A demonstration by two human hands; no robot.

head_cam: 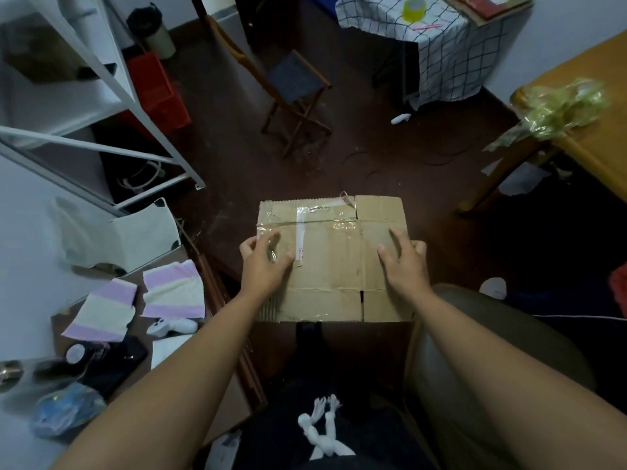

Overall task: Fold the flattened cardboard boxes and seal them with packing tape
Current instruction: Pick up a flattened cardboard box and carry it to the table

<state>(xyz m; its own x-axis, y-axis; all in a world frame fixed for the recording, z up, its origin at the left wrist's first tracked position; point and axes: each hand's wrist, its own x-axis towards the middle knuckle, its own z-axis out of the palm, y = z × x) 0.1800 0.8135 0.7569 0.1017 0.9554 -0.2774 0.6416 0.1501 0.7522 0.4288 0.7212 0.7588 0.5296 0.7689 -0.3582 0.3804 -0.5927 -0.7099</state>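
The flattened cardboard box [334, 259] is held between both hands: left hand [263, 262] fingers grip its left edge, right hand [403, 262] fingers curl over its right edge.

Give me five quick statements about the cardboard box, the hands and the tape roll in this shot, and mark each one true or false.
1. Both hands hold the cardboard box, the left hand at its left edge, the right hand at its right edge. True.
2. The box is folded up into an open cube. False: it is still flat.
3. Old clear tape shows on the box. True.
4. The yellow tape roll is in the right hand. False: it sits far off on the checked cloth.
5. A folding stool stands beyond the box. True.
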